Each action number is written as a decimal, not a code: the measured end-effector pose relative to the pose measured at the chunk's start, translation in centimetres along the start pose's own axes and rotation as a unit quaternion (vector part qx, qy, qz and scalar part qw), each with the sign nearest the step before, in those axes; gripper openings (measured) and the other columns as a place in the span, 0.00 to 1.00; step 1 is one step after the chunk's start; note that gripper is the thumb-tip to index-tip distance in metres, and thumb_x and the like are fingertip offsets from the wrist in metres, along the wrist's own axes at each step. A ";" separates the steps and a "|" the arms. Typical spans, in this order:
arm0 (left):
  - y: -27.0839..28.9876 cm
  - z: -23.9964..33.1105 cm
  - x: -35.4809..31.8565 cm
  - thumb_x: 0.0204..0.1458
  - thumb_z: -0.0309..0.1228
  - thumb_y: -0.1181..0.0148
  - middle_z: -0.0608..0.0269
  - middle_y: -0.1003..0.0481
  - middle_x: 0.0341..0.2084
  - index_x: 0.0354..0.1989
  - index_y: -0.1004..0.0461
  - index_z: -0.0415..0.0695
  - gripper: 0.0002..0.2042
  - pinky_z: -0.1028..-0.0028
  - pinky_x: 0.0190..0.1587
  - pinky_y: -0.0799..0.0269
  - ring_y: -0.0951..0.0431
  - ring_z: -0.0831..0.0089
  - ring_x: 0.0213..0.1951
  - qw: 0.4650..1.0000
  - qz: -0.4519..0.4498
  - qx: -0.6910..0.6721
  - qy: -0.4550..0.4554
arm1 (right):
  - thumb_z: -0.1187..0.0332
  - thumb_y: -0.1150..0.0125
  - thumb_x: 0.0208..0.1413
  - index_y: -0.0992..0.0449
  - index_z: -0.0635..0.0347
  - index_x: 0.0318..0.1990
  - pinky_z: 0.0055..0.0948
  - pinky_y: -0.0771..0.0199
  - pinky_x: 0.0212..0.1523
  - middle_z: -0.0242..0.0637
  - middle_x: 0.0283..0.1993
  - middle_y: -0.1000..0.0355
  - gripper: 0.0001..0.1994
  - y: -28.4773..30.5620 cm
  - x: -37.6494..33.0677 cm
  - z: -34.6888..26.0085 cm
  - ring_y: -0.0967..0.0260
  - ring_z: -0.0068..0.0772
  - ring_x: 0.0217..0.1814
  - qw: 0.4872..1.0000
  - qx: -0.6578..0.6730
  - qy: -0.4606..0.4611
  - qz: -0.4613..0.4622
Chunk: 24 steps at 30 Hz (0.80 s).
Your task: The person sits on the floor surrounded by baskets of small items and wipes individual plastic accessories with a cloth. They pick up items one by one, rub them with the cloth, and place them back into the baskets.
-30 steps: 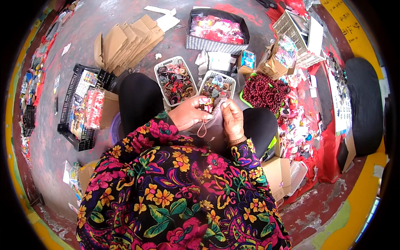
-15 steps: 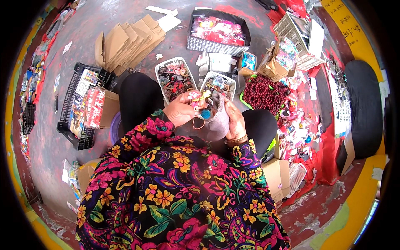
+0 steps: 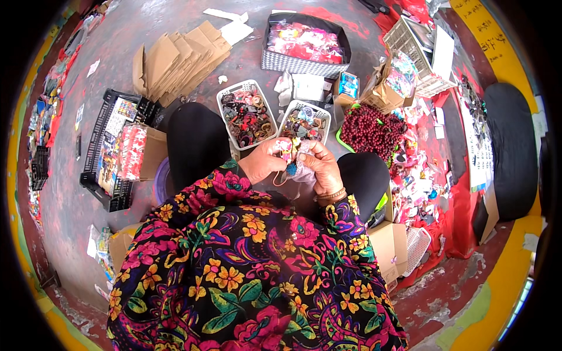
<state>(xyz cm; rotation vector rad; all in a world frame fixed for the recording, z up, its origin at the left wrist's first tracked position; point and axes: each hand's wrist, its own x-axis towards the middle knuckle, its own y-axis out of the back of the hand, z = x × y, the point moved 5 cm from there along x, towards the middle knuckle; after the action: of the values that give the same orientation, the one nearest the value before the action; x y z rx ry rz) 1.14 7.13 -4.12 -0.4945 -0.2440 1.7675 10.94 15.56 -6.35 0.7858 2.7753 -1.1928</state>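
Observation:
Both hands meet over my lap, just below two white plastic baskets. My left hand (image 3: pixel 261 162) pinches a bunch of hair ties with small pink and yellow charms (image 3: pixel 285 147); a thin elastic loop hangs under its fingers. In my right hand (image 3: pixel 325 169) is a soft mauve-grey cloth piece (image 3: pixel 304 172), bunched up against the hair ties, with a teal pompom (image 3: pixel 291 169) beside it. Fingers partly hide where the two meet. The left white basket (image 3: pixel 223 111) holds many dark hair ties; the right white basket (image 3: pixel 328 121) holds a mix of coloured ones.
Dark red beads (image 3: pixel 372 131) fill a green tray on the right, next to a heap of small colourful pieces (image 3: pixel 418 187). A patterned box (image 3: pixel 304 64) of bagged pink items stands ahead. Flattened cardboard (image 3: pixel 181 61) and a black crate (image 3: pixel 93 161) lie left.
My right hand has moved up and left, its fingers now on the hair ties. The cloth piece, hanging long before, is now gathered up in the fingers. My left hand shifted slightly right.

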 end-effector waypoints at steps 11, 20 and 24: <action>1.1 -0.3 0.6 0.46 0.17 0.51 0.64 0.31 0.29 0.34 0.33 0.41 0.08 0.74 0.36 0.33 0.29 0.73 0.34 0.940 0.049 -0.334 0.042 | 0.67 0.56 0.58 0.31 0.63 0.42 0.27 0.31 0.41 0.34 0.39 0.29 0.11 2.8 1.1 0.1 0.31 0.27 0.38 0.982 0.074 0.061 0.165; 4.6 -0.1 1.7 0.52 0.28 0.51 0.58 0.30 0.32 0.32 0.33 0.40 0.05 0.68 0.43 0.32 0.29 0.66 0.39 0.877 0.170 -0.445 -0.061 | 0.72 0.50 0.56 0.29 0.61 0.41 0.17 0.35 0.39 0.25 0.37 0.32 0.08 0.1 -0.4 -2.1 0.38 0.16 0.36 0.960 -0.133 0.179 0.171; 3.2 -0.6 1.8 0.55 0.31 0.56 0.58 0.30 0.34 0.35 0.33 0.40 0.08 0.70 0.44 0.34 0.29 0.67 0.40 0.895 0.142 -0.423 -0.021 | 0.76 0.39 0.45 0.31 0.64 0.40 0.27 0.32 0.39 0.43 0.36 0.31 0.13 -2.9 -0.7 -2.4 0.32 0.37 0.36 0.744 -0.525 0.402 0.096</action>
<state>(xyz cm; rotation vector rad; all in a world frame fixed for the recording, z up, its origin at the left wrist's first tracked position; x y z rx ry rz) -1.68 8.00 -6.34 -1.1588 -1.0403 1.8963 10.67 15.21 -2.52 1.4994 3.0023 1.0129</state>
